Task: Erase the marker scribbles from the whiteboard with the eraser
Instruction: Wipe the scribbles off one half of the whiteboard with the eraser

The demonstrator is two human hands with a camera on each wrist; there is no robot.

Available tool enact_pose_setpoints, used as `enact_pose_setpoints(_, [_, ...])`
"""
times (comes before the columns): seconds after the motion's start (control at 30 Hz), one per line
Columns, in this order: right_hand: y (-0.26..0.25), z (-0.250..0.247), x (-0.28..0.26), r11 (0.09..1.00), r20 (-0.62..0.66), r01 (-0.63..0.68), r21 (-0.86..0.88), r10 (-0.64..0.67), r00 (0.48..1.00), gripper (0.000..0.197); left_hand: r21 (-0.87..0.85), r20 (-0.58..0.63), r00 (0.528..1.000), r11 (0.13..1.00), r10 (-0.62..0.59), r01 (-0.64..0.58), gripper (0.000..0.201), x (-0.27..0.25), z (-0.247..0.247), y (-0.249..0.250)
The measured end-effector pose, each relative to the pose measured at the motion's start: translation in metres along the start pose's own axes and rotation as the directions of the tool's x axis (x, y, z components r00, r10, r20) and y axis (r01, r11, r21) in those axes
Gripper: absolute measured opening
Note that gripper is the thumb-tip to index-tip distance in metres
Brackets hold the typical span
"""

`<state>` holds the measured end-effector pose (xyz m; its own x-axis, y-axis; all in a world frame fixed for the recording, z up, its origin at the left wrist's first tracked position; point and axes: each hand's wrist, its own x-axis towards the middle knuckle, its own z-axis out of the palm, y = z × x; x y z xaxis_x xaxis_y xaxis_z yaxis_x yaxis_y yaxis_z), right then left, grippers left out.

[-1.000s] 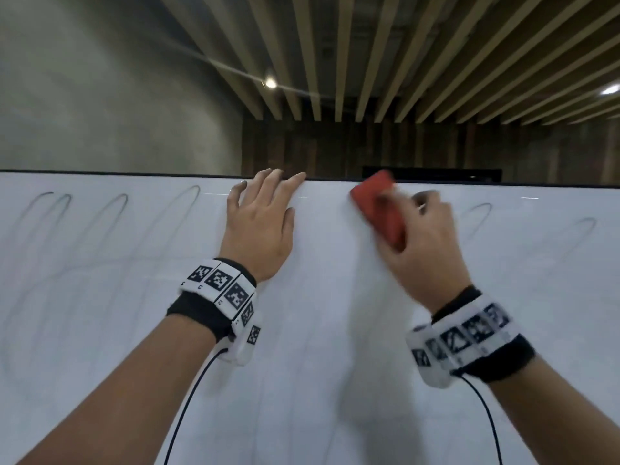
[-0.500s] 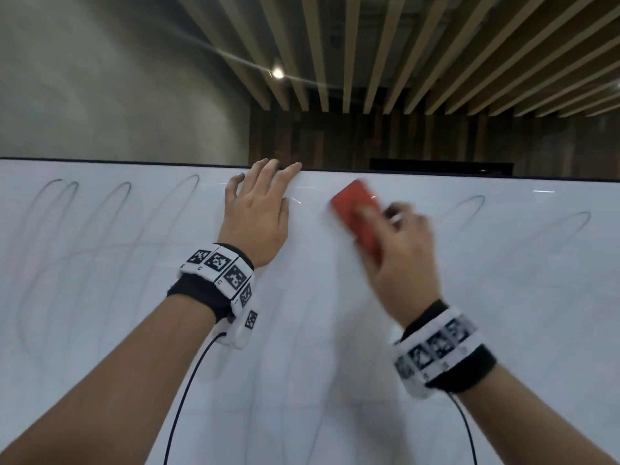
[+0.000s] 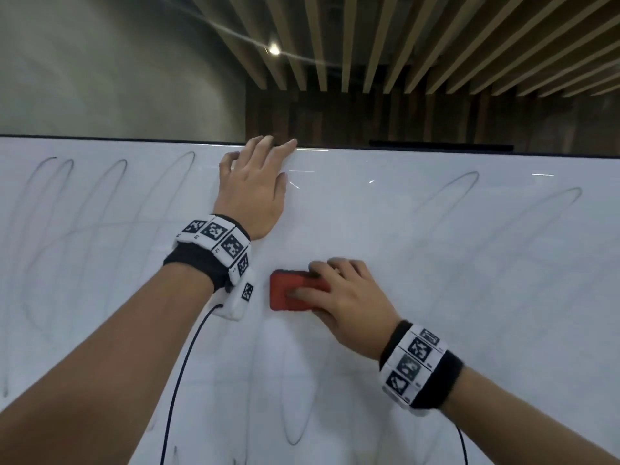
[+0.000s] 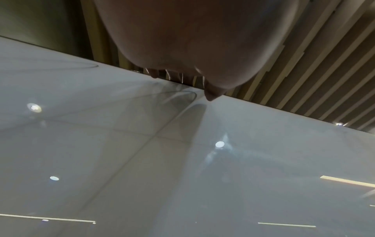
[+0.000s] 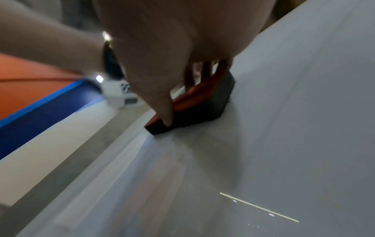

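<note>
A large whiteboard (image 3: 469, 297) fills the lower part of the head view, with grey looping marker scribbles at the left (image 3: 100, 203), at the right (image 3: 463, 196) and along the bottom (image 3: 295, 414). My right hand (image 3: 339, 297) grips a red eraser (image 3: 288, 290) and presses it flat on the board near the middle. The right wrist view shows the eraser (image 5: 194, 109) with its dark felt on the board, thumb on one edge and fingers over the other. My left hand (image 3: 255, 182) lies flat on the board near its top edge, fingers straight.
The board's dark top edge (image 3: 100, 139) runs across the head view. Behind it are a grey wall and a slatted wooden ceiling (image 3: 402, 45). A black cable (image 3: 181, 370) hangs from my left wrist band across the board.
My right hand has swept the eraser down and to the left, from the board's top edge to its middle, just below my left wrist. My left hand has stayed in place.
</note>
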<state>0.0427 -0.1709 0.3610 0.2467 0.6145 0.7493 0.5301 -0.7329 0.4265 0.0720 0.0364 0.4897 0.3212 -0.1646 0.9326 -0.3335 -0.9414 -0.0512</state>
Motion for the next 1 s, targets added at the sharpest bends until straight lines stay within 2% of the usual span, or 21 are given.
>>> enact_pose_setpoints(0.03, [0.004, -0.002, -0.005, 1.000, 0.059, 0.021, 0.015, -0.022, 0.998, 0.041, -0.004, 0.006, 1.000, 1.000, 0.002, -0.002, 0.051, 0.001, -0.001, -0.001])
enact_pose_setpoints(0.1, [0.028, -0.019, 0.003, 0.989, -0.019, -0.130, 0.065, 0.132, 0.991, 0.043, -0.002, 0.006, 1.000, 1.000, 0.005, -0.005, 0.050, 0.001, -0.002, -0.002])
enact_pose_setpoints(0.13, [0.041, -0.031, 0.011, 0.964, -0.103, -0.250, 0.087, 0.259, 0.960, 0.045, 0.001, 0.004, 1.000, 1.000, 0.003, -0.003, 0.050, 0.001, -0.002, -0.002])
enact_pose_setpoints(0.2, [0.061, -0.050, 0.026, 0.890, -0.272, -0.438, 0.127, 0.456, 0.847, 0.046, -0.003, 0.010, 1.000, 1.000, -0.009, 0.010, 0.052, -0.001, -0.001, 0.001])
enact_pose_setpoints(0.23, [0.061, -0.051, 0.028, 0.858, -0.314, -0.494, 0.141, 0.512, 0.800, 0.046, -0.005, 0.014, 1.000, 1.000, -0.018, 0.018, 0.054, -0.001, 0.000, 0.003])
enact_pose_setpoints(0.27, [0.052, -0.046, 0.027, 0.847, -0.322, -0.514, 0.135, 0.528, 0.786, 0.045, -0.004, 0.014, 1.000, 1.000, -0.028, 0.028, 0.055, -0.002, 0.000, 0.004])
enact_pose_setpoints(0.3, [0.038, -0.035, 0.019, 0.872, -0.301, -0.477, 0.111, 0.487, 0.820, 0.044, 0.000, 0.011, 0.999, 0.999, -0.034, 0.034, 0.057, -0.002, 0.001, 0.005])
enact_pose_setpoints(0.33, [0.021, -0.020, 0.006, 0.915, -0.243, -0.395, 0.085, 0.404, 0.882, 0.041, 0.006, 0.007, 0.999, 0.999, -0.034, 0.034, 0.058, -0.002, 0.001, 0.006])
enact_pose_setpoints(0.4, [-0.007, 0.008, -0.030, 0.985, -0.064, -0.170, 0.030, 0.171, 0.983, 0.038, 0.016, 0.007, 1.000, 0.999, -0.029, 0.029, 0.059, -0.001, 0.002, 0.006])
enact_pose_setpoints(0.47, [-0.010, 0.012, -0.051, 0.998, 0.058, -0.054, 0.038, 0.052, 0.997, 0.038, 0.024, 0.003, 1.000, 0.999, -0.028, 0.028, 0.058, 0.000, 0.004, 0.005])
enact_pose_setpoints(0.5, [0.000, 0.004, -0.049, 0.997, 0.061, -0.062, 0.047, 0.059, 0.996, 0.038, 0.029, -0.002, 1.000, 0.999, -0.030, 0.030, 0.058, 0.001, 0.005, 0.006])
enact_pose_setpoints(0.57, [0.032, -0.024, -0.029, 0.982, -0.031, -0.185, 0.048, 0.186, 0.982, 0.039, 0.043, -0.009, 0.999, 0.998, -0.052, 0.052, 0.060, 0.002, 0.007, 0.011])
enact_pose_setpoints(0.6, [0.054, -0.041, -0.018, 0.957, -0.122, -0.285, 0.043, 0.289, 0.950, 0.042, 0.045, -0.011, 0.997, 0.996, -0.072, 0.072, 0.060, 0.004, 0.006, 0.015])
enact_pose_setpoints(0.67, [0.105, -0.080, -0.003, 0.863, -0.297, -0.504, 0.038, 0.491, 0.819, 0.048, 0.027, -0.026, 0.992, 0.991, -0.127, 0.128, 0.059, 0.009, 0.002, 0.027])
enact_pose_setpoints(0.77, [0.147, -0.111, 0.000, 0.606, -0.416, -0.761, 0.230, 0.769, 0.486, 0.053, -0.043, -0.041, 0.992, 0.992, -0.121, 0.119, 0.049, 0.019, -0.005, 0.054])
enact_pose_setpoints(0.8, [0.142, -0.108, 0.002, 0.563, -0.419, -0.791, 0.239, 0.795, 0.439, 0.053, -0.059, -0.038, 0.997, 0.996, -0.067, 0.065, 0.046, 0.019, -0.005, 0.066])
enact_pose_setpoints(0.83, [0.129, -0.100, 0.004, 0.591, -0.422, -0.782, 0.199, 0.772, 0.475, 0.053, -0.058, -0.032, 0.999, 0.998, -0.005, 0.003, 0.047, 0.018, -0.003, 0.077])
enact_pose_setpoints(0.87, [0.113, -0.088, 0.004, 0.678, -0.414, -0.722, 0.136, 0.701, 0.581, 0.052, -0.052, -0.025, 0.999, 0.998, 0.041, -0.043, 0.048, 0.017, 0.001, 0.087])
enact_pose_setpoints(0.93, [0.088, -0.066, -0.003, 0.877, -0.306, -0.479, -0.039, 0.446, 0.841, 0.045, -0.045, -0.026, 0.998, 0.998, 0.049, -0.050, 0.051, 0.013, 0.009, 0.096])
enact_pose_setpoints(0.97, [0.089, -0.064, -0.009, 0.916, -0.247, -0.388, -0.105, 0.354, 0.902, 0.042, -0.040, -0.034, 0.999, 0.999, 0.032, -0.033, 0.053, 0.011, 0.013, 0.096])
enact_pose_setpoints(1.0, [0.101, -0.071, -0.012, 0.920, -0.249, -0.372, -0.120, 0.335, 0.909, 0.042, -0.031, -0.044, 0.999, 0.999, 0.021, -0.023, 0.055, 0.010, 0.016, 0.095])
